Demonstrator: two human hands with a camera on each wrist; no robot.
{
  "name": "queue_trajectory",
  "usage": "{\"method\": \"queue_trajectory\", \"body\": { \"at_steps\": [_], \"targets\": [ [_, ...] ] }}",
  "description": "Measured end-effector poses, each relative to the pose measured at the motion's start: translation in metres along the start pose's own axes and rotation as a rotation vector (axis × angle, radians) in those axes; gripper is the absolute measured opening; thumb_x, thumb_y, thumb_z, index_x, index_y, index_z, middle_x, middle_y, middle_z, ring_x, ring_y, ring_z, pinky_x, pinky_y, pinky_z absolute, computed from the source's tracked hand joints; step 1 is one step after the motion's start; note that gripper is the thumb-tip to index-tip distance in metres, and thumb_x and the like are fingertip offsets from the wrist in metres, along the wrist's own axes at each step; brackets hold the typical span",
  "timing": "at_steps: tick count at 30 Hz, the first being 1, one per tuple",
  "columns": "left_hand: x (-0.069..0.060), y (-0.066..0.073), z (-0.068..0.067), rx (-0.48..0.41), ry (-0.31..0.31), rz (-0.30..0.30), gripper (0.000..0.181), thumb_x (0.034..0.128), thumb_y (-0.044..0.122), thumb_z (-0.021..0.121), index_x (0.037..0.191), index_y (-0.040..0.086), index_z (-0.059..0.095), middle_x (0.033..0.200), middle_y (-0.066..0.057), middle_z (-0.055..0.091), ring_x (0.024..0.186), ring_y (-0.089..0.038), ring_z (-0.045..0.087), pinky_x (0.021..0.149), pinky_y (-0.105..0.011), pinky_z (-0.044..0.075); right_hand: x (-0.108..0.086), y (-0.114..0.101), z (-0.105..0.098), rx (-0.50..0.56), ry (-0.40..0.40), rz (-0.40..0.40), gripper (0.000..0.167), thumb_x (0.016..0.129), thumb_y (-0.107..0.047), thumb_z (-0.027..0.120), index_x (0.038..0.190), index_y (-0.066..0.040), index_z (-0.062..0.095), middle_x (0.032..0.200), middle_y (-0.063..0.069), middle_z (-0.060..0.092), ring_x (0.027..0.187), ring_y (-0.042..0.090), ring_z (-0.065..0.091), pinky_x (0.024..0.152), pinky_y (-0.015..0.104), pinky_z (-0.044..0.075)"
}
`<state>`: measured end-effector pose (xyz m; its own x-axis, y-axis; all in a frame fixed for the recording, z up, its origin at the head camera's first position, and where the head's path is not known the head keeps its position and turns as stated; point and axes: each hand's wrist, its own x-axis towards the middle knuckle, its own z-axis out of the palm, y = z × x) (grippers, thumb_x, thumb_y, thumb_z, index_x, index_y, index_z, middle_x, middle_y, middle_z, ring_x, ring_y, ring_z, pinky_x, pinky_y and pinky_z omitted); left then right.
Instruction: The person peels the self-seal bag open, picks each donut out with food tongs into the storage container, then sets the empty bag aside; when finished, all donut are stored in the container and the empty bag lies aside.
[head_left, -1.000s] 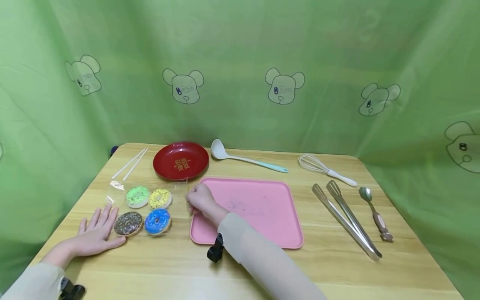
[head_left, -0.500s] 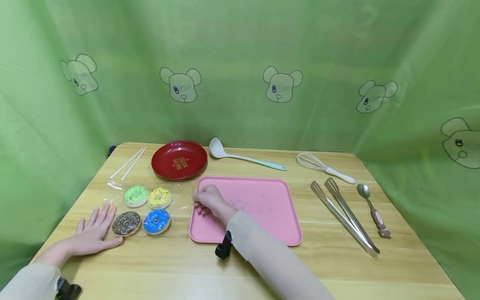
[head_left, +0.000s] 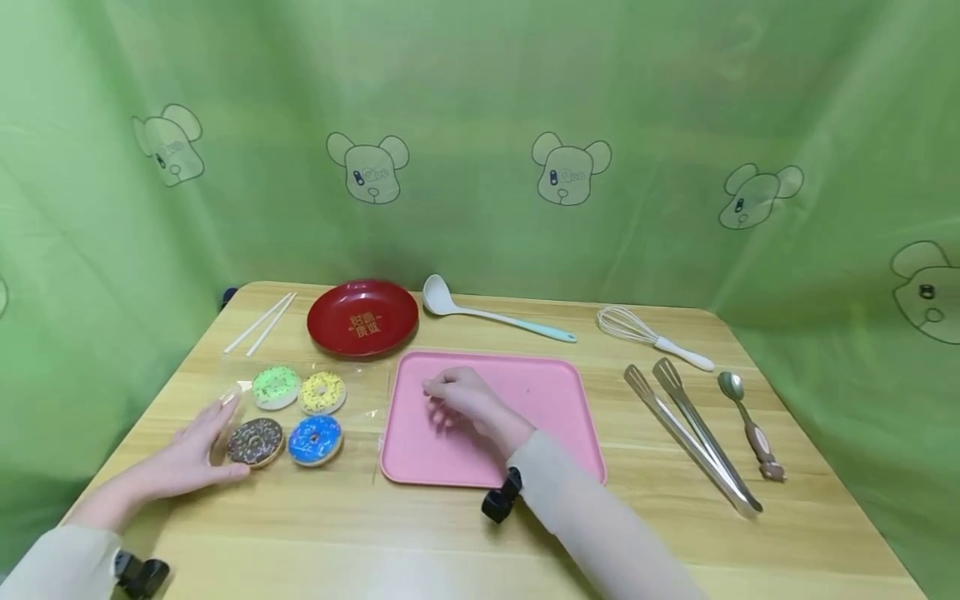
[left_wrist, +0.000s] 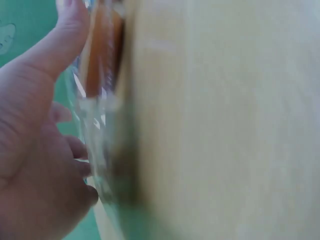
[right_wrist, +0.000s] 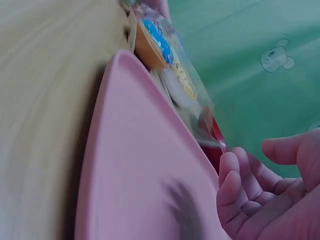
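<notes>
Several toy donuts lie in a clear plastic bag on the table's left side: a green one, a yellow one, a chocolate-brown one and a blue one. Beside the brown donut, my left hand spreads its thumb and fingers along the bag's left edge. The left wrist view shows them at the plastic, some fingers partly hidden behind it. Over the pink tray, my right hand hovers with loosely bent fingers and holds nothing; its shadow falls on the tray in the right wrist view.
Behind the bag are white chopsticks and a red plate. A ladle lies at the back. On the right lie a whisk, metal tongs and a spoon. A green curtain surrounds the table.
My right hand has moved right, from the bag's right edge to over the tray. My left hand has lifted from lying flat, and its fingers now bend by the brown donut.
</notes>
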<state>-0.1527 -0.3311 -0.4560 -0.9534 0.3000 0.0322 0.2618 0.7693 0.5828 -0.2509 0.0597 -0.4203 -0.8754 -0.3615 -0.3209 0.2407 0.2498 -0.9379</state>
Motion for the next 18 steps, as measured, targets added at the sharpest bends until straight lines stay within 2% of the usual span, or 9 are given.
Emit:
{"method": "queue_trajectory", "body": {
  "at_steps": [2, 5, 11, 15, 18],
  "targets": [
    [0.004, 0.006, -0.001, -0.018, 0.023, 0.012, 0.101, 0.078, 0.037, 0.073, 0.146, -0.002, 0.01, 0.144, -0.037, 0.007, 0.13, -0.056, 0.007, 0.097, -0.072, 0.007, -0.004, 0.004, -0.008, -0.007, 0.004, -0.011, 0.029, 0.093, -0.018, 0.056, 0.104, 0.009, 0.059, 0.073, 0.013, 0.062, 0.053, 0.016, 0.057, 0.048, 0.027, 0.049],
    [0.012, 0.017, -0.002, -0.033, 0.053, -0.005, 0.092, 0.0816, 0.04, 0.069, 0.143, -0.006, 0.018, 0.143, -0.037, 0.015, 0.129, -0.055, 0.014, 0.099, -0.068, 0.015, -0.012, 0.008, -0.021, -0.005, 0.025, -0.014, 0.029, 0.093, -0.018, 0.056, 0.103, 0.009, 0.058, 0.077, 0.015, 0.063, 0.055, 0.016, 0.057, 0.049, 0.026, 0.048],
    [0.023, 0.037, -0.002, 0.063, 0.128, -0.068, 0.078, 0.0836, 0.046, 0.065, 0.131, -0.011, 0.039, 0.13, -0.034, 0.04, 0.117, -0.05, 0.039, 0.094, -0.063, 0.032, -0.03, 0.015, -0.048, 0.011, 0.067, -0.042, 0.029, 0.092, -0.016, 0.057, 0.105, 0.009, 0.057, 0.084, 0.02, 0.063, 0.059, 0.017, 0.057, 0.052, 0.027, 0.049],
    [0.03, 0.042, 0.001, 0.081, 0.155, -0.111, 0.074, 0.0836, 0.047, 0.065, 0.123, -0.012, 0.045, 0.118, -0.031, 0.048, 0.107, -0.045, 0.048, 0.088, -0.058, 0.04, -0.048, 0.015, -0.069, 0.011, 0.118, -0.06, 0.029, 0.092, -0.016, 0.056, 0.106, 0.01, 0.055, 0.084, 0.018, 0.062, 0.06, 0.016, 0.057, 0.054, 0.026, 0.049],
    [0.035, 0.04, 0.004, 0.065, 0.172, -0.114, 0.065, 0.0832, 0.042, 0.067, 0.115, -0.011, 0.05, 0.109, -0.027, 0.052, 0.1, -0.04, 0.052, 0.086, -0.056, 0.043, -0.063, 0.017, -0.086, 0.009, 0.141, -0.082, 0.031, 0.093, -0.016, 0.056, 0.107, 0.011, 0.054, 0.083, 0.016, 0.062, 0.062, 0.016, 0.058, 0.055, 0.025, 0.049]
  ]
}}
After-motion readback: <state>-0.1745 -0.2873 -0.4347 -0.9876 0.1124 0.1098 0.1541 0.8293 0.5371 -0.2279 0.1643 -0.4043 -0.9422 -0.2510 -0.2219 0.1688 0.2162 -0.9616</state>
